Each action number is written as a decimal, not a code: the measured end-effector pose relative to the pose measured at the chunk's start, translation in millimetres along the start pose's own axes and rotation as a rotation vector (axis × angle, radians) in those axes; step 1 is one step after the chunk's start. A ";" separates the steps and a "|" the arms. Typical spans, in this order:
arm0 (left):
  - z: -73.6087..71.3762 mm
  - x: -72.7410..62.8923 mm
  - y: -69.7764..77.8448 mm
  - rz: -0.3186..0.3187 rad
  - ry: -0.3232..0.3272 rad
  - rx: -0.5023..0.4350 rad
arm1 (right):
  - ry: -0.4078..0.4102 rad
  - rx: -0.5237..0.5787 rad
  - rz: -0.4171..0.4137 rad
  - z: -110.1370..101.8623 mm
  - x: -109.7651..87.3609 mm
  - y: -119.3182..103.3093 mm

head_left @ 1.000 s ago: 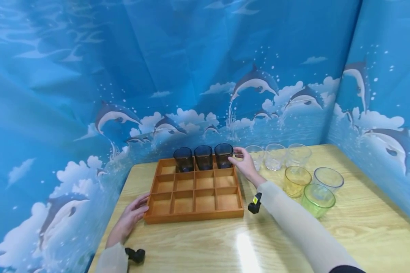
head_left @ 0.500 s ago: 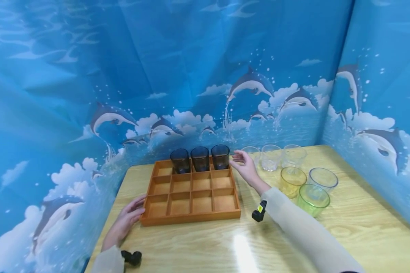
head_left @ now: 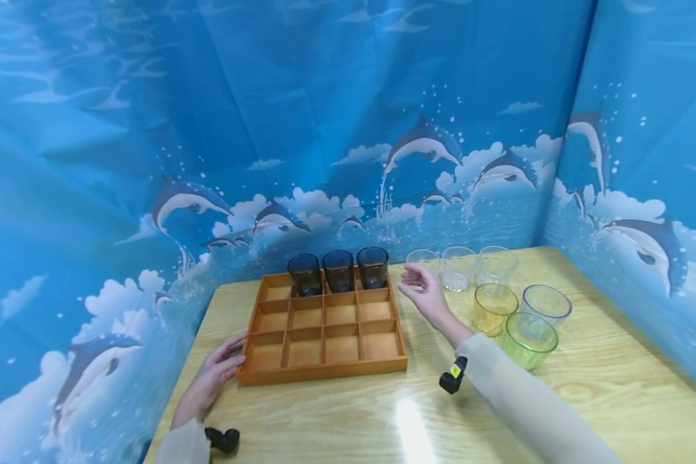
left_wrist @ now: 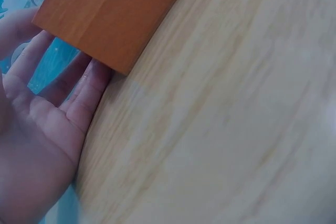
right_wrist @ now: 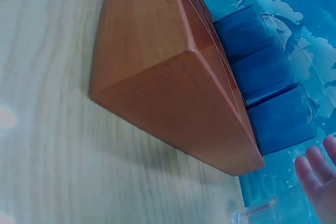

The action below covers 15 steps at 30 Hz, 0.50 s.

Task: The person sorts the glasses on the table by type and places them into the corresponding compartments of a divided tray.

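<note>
A wooden tray (head_left: pixel 325 372) with several square compartments lies on the table. In its back row stand three dark glasses, the left one (head_left: pixel 305 276), the middle one (head_left: pixel 339 272) and the right one (head_left: pixel 373 268); the back-left compartment is bare. My left hand (head_left: pixel 211 377) rests at the tray's left side, its extended fingers (left_wrist: pixel 94 85) against the wooden wall in the left wrist view. My right hand (head_left: pixel 428 299) is off the tray's right side, holding nothing, fingers relaxed. It partly covers the nearest clear glass (head_left: pixel 425 258).
Two more clear glasses, one (head_left: pixel 457 270) beside another (head_left: pixel 497 264), stand at the back right. Closer to me are a yellow glass (head_left: pixel 495 310), a purple-rimmed glass (head_left: pixel 548 303) and a green glass (head_left: pixel 530 341). A dolphin-printed blue curtain (head_left: pixel 301 129) rises behind the table.
My right hand has come away from the right dark glass and shifted rightward, towards the clear glasses. The left hand stays at the tray. The head view has turned slightly.
</note>
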<state>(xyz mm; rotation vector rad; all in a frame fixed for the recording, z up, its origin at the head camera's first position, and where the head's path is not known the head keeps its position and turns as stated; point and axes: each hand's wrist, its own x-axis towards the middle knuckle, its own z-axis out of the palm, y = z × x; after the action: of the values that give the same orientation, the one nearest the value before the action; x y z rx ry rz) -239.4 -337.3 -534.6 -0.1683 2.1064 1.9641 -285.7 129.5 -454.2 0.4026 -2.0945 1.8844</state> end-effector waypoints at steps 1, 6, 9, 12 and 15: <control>0.1 -0.1 -0.2 0.000 0.002 0.001 | 0.001 0.007 -0.006 -1.5 -0.7 3.9; 0.5 -0.8 -0.4 -0.003 0.005 0.004 | 0.011 0.006 -0.010 -9.3 -5.2 23.1; 0.7 -1.3 0.5 -0.003 0.005 0.006 | 0.008 -0.003 0.001 -13.5 -9.7 25.6; 0.9 -1.6 1.6 -0.006 0.005 0.005 | 0.006 0.005 0.010 -17.2 -15.3 21.0; 1.1 -1.4 2.2 -0.011 0.000 0.004 | 0.011 0.021 0.014 -19.3 -22.4 8.9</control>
<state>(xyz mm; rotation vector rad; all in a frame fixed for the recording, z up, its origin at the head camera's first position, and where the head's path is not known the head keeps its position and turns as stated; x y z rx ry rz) -238.5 -336.1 -532.1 -0.1789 2.1046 1.9537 -268.1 149.8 -469.4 0.3829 -2.0775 1.9141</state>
